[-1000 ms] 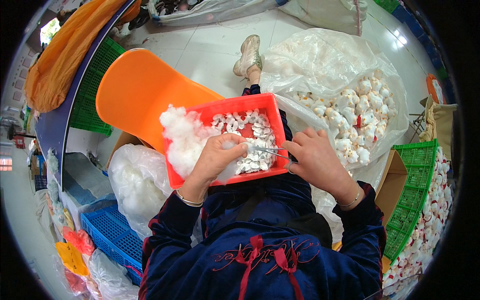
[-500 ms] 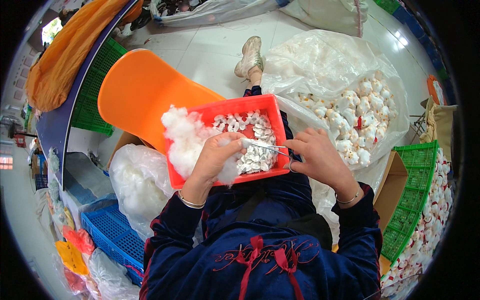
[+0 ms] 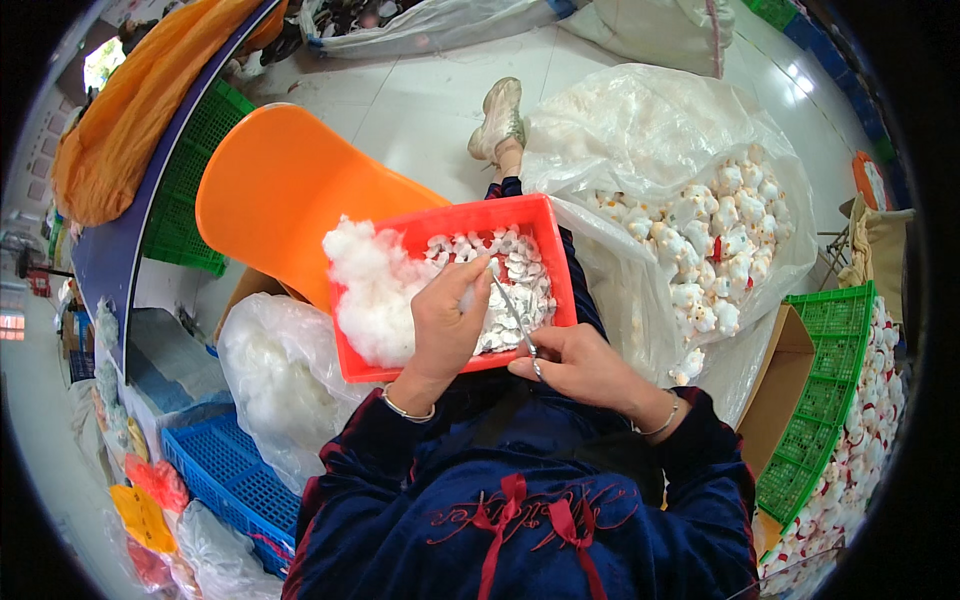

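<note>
A red tray (image 3: pixel 562 262) rests on my lap, holding fluffy white stuffing (image 3: pixel 375 290) at its left and several small white fabric pieces (image 3: pixel 524 272) at its right. Over the tray my left hand (image 3: pixel 446 325) is closed in a pinch on a small white piece (image 3: pixel 492 268), which is mostly hidden by the fingers. My right hand (image 3: pixel 588 372), lower and to the right, grips the ring handles of slim metal forceps (image 3: pixel 517 318). Their shaft slants up and left, and the tip meets the small white piece at my left fingertips.
An orange chair (image 3: pixel 290 190) stands beyond the tray at the left. On the right lies a large clear plastic bag (image 3: pixel 650 115) with many small white stuffed figures (image 3: pixel 700 235). A bag of stuffing (image 3: pixel 275 375), a blue crate (image 3: pixel 225 455) and a green crate (image 3: pixel 820 370) flank me.
My right hand has moved down and left, turning the forceps from nearly level to steeply slanted. My left hand has shifted slightly right and up, its knuckles turned more upward.
</note>
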{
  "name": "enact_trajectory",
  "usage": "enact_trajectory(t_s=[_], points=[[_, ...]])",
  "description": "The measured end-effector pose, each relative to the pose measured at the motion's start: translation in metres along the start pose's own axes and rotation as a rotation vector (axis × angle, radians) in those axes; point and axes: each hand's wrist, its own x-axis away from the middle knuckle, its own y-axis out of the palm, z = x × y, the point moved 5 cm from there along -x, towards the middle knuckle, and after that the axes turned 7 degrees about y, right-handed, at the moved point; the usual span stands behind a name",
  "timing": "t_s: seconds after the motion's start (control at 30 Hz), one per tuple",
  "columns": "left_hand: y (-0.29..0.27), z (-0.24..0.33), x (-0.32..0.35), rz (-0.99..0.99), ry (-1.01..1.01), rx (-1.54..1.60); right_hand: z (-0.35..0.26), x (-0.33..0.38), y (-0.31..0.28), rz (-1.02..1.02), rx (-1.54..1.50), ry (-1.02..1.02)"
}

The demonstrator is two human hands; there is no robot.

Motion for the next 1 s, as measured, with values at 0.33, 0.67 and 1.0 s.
enact_trajectory(t_s=[0.33, 0.67, 1.0], points=[[0.008, -0.014, 0.002, 0.181, -0.359, 0.422, -0.001, -0.011, -0.007, 0.455, 0.232, -0.197], [0.004, -0.015, 0.001, 0.092, -0.377, 0.264, 0.004, -0.006, -0.002, 0.349, 0.107, -0.196], [0.002, -0.009, -0.001, 0.176, -0.236, 0.239, 0.002, 0.0, 0.007, 0.205, -0.089, -0.109]])
